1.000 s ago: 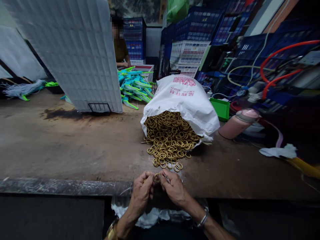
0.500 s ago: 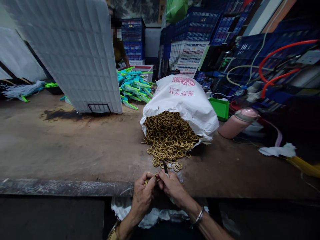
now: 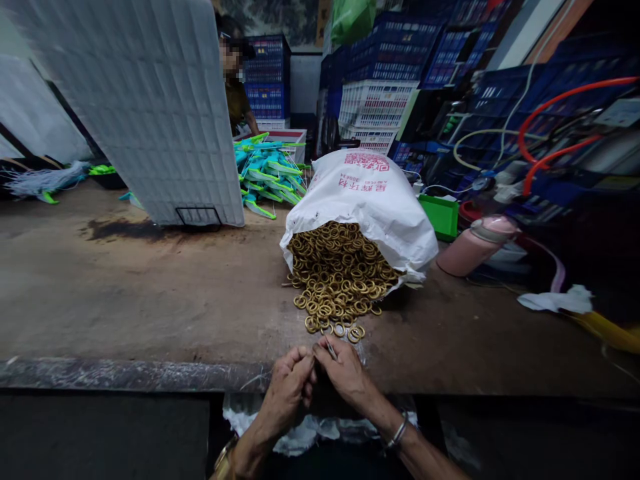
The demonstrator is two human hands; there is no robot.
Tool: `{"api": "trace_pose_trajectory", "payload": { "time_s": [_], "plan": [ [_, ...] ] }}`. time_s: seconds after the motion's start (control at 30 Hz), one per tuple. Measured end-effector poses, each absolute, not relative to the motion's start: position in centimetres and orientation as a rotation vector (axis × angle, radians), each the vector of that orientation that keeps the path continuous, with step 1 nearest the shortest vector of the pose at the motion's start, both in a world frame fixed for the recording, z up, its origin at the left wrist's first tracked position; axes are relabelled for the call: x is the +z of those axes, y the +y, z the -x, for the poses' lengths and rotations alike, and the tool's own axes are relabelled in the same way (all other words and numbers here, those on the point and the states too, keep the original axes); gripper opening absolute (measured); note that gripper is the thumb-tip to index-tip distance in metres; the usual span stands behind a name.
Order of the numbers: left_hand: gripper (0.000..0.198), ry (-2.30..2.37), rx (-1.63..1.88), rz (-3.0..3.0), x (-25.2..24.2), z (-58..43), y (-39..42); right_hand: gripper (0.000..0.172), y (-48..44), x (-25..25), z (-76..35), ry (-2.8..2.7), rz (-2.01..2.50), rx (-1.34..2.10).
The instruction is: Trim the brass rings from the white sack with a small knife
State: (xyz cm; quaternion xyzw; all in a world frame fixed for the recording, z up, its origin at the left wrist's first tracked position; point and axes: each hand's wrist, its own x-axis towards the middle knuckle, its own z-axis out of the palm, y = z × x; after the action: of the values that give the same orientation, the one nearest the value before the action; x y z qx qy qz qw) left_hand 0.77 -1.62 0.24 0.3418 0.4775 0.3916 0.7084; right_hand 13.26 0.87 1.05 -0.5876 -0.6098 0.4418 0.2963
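Note:
My left hand [image 3: 289, 383] is closed just off the table's front edge, its thumb and forefinger pinched together. Whatever is in those fingers is hidden now. Touching it at the fingertips, my right hand [image 3: 345, 375] is curled around a small knife [image 3: 331, 348], of which only a thin strip of blade shows. Beyond both hands lies a heap of gold-coloured rings [image 3: 340, 293], spilling from the mouth of a white woven sack [image 3: 367, 187] with red print that rests on its side.
A tall pale ribbed panel [image 3: 165, 120] stands on the wooden table [image 3: 150, 300] at left. Behind are blue-green plastic pieces [image 3: 270, 173] and a person [image 3: 237, 100]. On the right are a green tray [image 3: 440, 217], a pink bottle [image 3: 475, 247] and red hoses [image 3: 530, 127]. Crates [image 3: 377, 107] are stacked behind.
A gold ring that showed in my left fingers is now out of sight. The knife in my right hand has turned, its blade less exposed. My fingertips have come together.

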Motion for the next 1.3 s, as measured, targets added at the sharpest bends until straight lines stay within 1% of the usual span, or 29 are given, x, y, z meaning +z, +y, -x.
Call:
{"api": "trace_pose_trajectory", "payload": {
  "time_s": [0.23, 0.7, 0.8, 1.0, 1.13, 1.3],
  "plan": [
    [0.032, 0.926, 0.91, -0.641, 0.7, -0.8, -1.9, 0.027, 1.0, 0.9, -13.4, -1.493, 1.439, 1.346],
    [0.024, 0.781, 0.987, -0.523, 0.5, -0.6, -2.3, 0.029, 0.9, -0.8, -13.5, -1.317, 1.324, 1.545],
    [0.027, 0.789, 1.0, -0.493, 0.8, -0.6, -2.2, 0.024, 0.8, -0.3, -13.4, -1.42, 1.396, 1.439],
    [0.03, 0.868, 1.061, -0.554, 0.8, -0.6, -1.9, 0.013, 0.0, 0.2, -13.6, -1.926, 1.499, 0.967],
    [0.033, 0.903, 1.056, -0.578, 0.6, -0.6, -2.1, 0.031, -0.4, 0.6, -13.5, -2.148, 1.587, 0.815],
    [0.029, 0.935, 1.062, -0.628, 0.5, -0.6, -2.1, 0.032, -0.5, 1.6, -13.4, -2.211, 1.684, 0.737]
  ]
}}
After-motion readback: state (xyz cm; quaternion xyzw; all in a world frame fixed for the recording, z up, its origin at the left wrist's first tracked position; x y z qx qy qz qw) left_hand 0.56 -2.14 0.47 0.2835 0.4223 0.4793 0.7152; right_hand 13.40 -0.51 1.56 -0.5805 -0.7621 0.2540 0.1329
